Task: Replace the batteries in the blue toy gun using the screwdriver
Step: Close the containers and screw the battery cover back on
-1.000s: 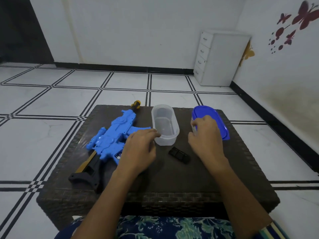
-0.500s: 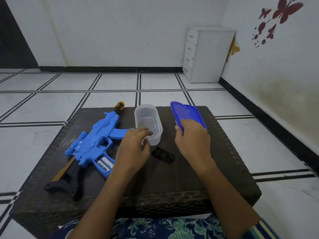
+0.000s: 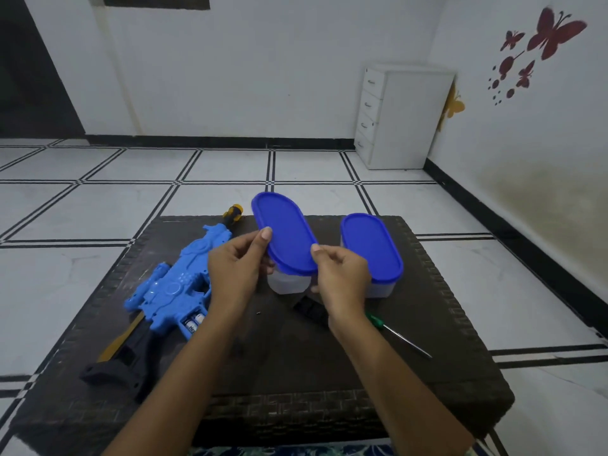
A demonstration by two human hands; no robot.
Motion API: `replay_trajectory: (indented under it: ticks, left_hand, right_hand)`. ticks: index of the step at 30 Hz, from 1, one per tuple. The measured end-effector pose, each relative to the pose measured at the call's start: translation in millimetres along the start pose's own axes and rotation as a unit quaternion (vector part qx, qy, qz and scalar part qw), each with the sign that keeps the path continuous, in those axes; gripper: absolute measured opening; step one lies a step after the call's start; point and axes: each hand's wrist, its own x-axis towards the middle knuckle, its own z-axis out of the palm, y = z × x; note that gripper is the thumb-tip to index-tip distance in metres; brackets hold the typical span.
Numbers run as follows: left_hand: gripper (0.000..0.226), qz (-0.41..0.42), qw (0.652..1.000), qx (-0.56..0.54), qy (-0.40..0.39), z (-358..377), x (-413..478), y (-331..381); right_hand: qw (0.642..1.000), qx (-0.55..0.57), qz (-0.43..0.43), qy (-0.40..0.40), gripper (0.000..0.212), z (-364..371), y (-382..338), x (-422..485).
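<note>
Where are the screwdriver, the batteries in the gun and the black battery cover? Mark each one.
screwdriver [image 3: 375, 322]: head view, on its green handle.
batteries [image 3: 194, 322]: head view, on their white ends in the open compartment.
black battery cover [image 3: 311, 309]: head view, on its visible ribbed top.

Repair items are lying spread across a low table [image 3: 279, 363].
The toy gun [image 3: 174, 287] is lying on the left side, with batteries [image 3: 194, 322] sitting in its open compartment. The left hand [image 3: 237, 268] and right hand [image 3: 342, 274] are holding a lidded container [image 3: 286, 238] between them at mid-table, and a second container [image 3: 371, 248] is standing just right of it. The battery cover [image 3: 309, 307] is lying before the held container, with the screwdriver [image 3: 399, 339] lying to the cover's right.
</note>
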Motion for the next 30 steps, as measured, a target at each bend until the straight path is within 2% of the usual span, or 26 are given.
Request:
replay_trajectory:
  ticks: [4,8,14,18,24,30]
  left_hand:
    - [0.024,-0.008,0.997,0.080,0.002,3,26,-9]
    - [0.020,0.014,0.991,0.130,0.010,-1,30,-22]
    - [0.021,0.017,0.985,0.169,-0.011,-11,30,-34]
    - [0.019,0.011,0.984,0.175,-0.013,-9,32,-37]
    - [0.022,-0.024,0.985,0.170,0.011,-1,36,-42]
    - [0.026,-0.057,0.978,0.201,0.007,3,44,-37]
  right_hand:
    - [0.990,-0.119,-0.070,0.004,0.020,0,1,16]
    - [0.952,-0.263,-0.156,-0.012,0.023,10,7,21]
    - [0.900,-0.378,-0.214,-0.023,0.024,17,10,22]
    - [0.893,-0.402,-0.203,-0.021,0.024,15,12,23]
    - [0.908,-0.374,-0.182,-0.051,0.017,15,17,23]
    - [0.936,-0.311,-0.157,-0.036,0.018,18,21,24]
